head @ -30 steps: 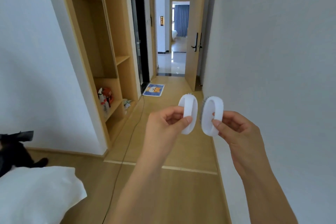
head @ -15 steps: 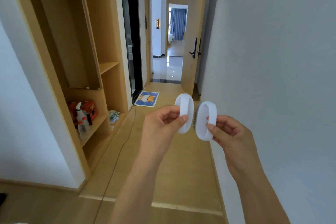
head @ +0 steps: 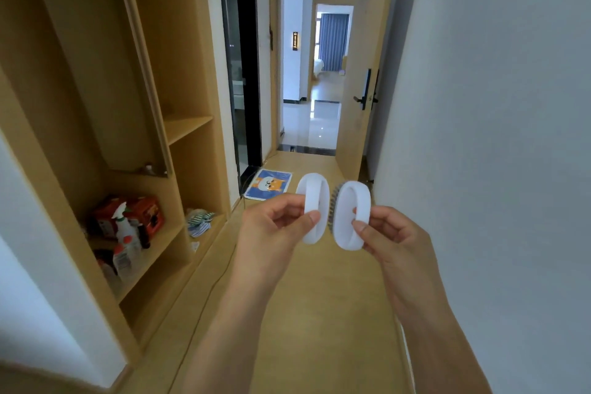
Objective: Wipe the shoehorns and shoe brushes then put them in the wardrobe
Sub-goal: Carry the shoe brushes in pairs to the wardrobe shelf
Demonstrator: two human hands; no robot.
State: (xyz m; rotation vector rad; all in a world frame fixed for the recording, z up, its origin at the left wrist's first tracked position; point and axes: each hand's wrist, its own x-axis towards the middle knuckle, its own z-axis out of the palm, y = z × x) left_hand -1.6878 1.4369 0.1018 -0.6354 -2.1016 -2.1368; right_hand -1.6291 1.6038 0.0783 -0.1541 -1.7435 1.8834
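Bristles (head: pixel 332 208) show only as a thin grey fringe between the two brushes; the left brush hides its own bristle side entirely, and whether the two sets touch cannot be told. Both forearms run off the bottom edge.

Each brush is a white oval with a strap-like band across its back. The left hand (head: pixel 271 230) pinches the left brush (head: pixel 312 198) by that band, thumb on the near face, fingers curled behind it, so the brush stands upright just above and right of the knuckles. The right hand (head: pixel 393 237) pinches the right brush (head: pixel 351 217) the same way, brush standing just left of its thumb. The brushes sit face to face, close together, between the two hands.

Left of the left hand stands the open wardrobe (head: pixel 188 125), its low shelf holding a spray bottle (head: pixel 123 230) and a red box (head: pixel 144 214).
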